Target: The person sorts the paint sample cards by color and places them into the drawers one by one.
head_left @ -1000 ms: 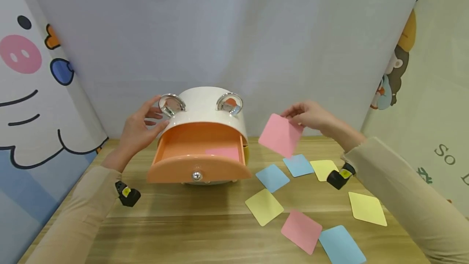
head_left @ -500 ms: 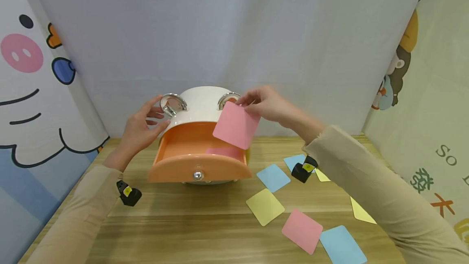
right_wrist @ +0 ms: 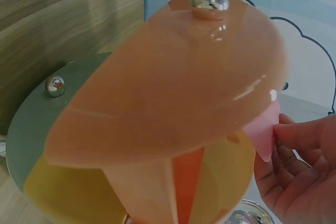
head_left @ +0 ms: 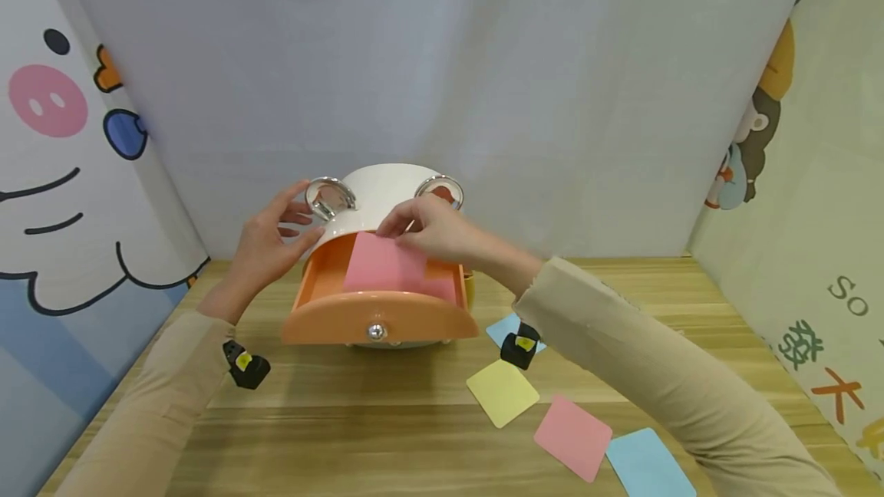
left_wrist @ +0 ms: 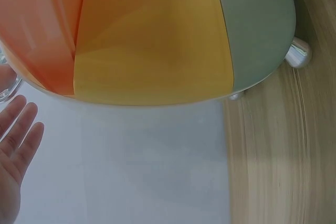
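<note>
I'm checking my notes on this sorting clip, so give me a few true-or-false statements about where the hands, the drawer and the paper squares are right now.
1. The right hand pinches a pink square over the open orange drawer. True.
2. The left hand pulls the drawer's silver knob. False: it rests against the white top of the box, beside a silver ring.
3. The drawer is pushed fully in. False: it stands pulled out toward the person.
4. A yellow square, a pink one and a blue one lie on the wooden table. True.
5. The held square is blue. False: it is pink.
</note>
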